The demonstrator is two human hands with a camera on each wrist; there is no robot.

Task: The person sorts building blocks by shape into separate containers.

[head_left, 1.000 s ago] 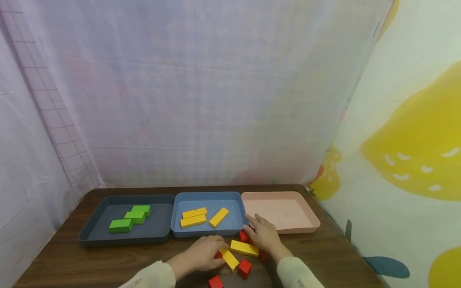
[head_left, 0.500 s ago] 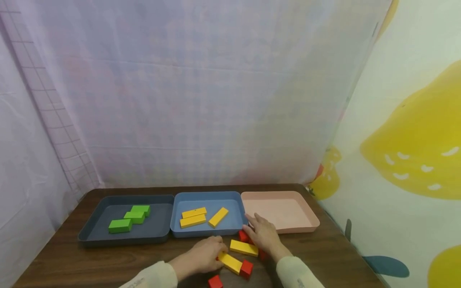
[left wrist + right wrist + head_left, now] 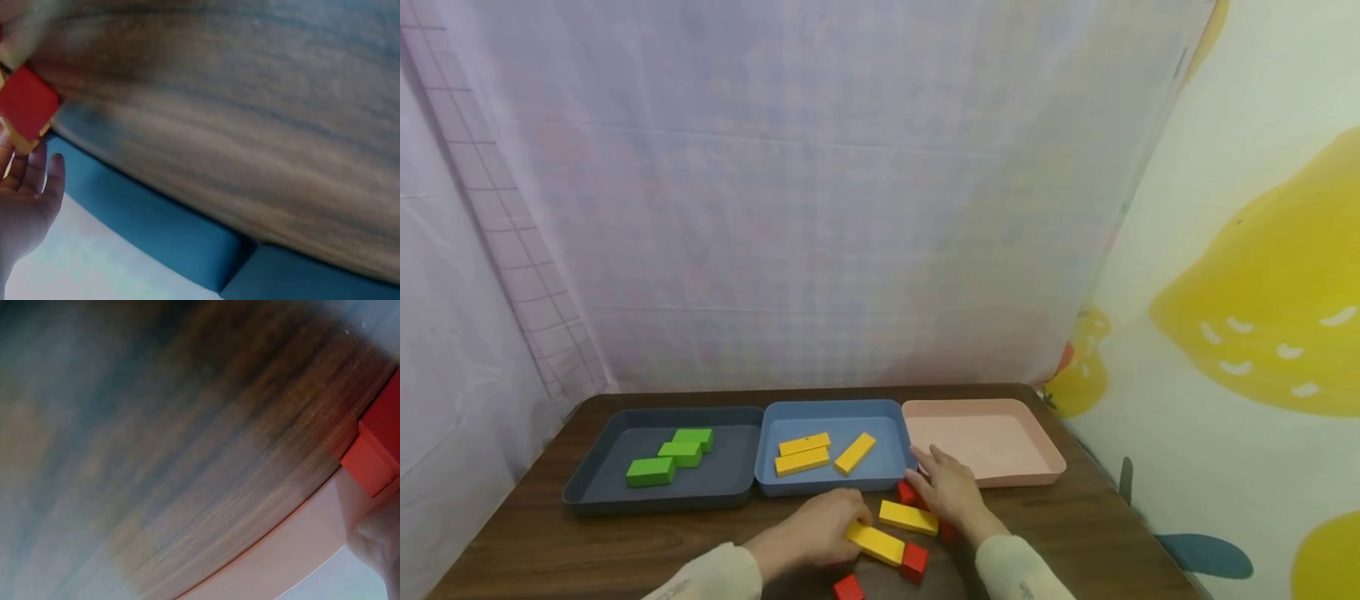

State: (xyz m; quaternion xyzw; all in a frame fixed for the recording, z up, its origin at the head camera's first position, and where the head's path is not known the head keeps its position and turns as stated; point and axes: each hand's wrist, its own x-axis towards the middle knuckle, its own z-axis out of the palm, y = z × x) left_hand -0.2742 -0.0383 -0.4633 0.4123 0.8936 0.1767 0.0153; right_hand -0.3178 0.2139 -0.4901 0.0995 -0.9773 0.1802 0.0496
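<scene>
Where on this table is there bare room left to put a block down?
The pink tray holds nothing. The dark tray is bare right of its green blocks, and the table is bare in front of it. It is crowded in front of the blue tray, where the left hand, right hand and loose yellow blocks and red blocks sit.

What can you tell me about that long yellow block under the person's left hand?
The long yellow rectangular block is a flat, smooth, solid-coloured bar, seemingly painted wood. It lies flat on the dark brown wooden table, angled so that its right end is nearer the person. The left hand grips its left end, covering part of it. Its right end touches a small red cube. A second yellow block lies just behind it, and the blue tray sits farther back.
</scene>
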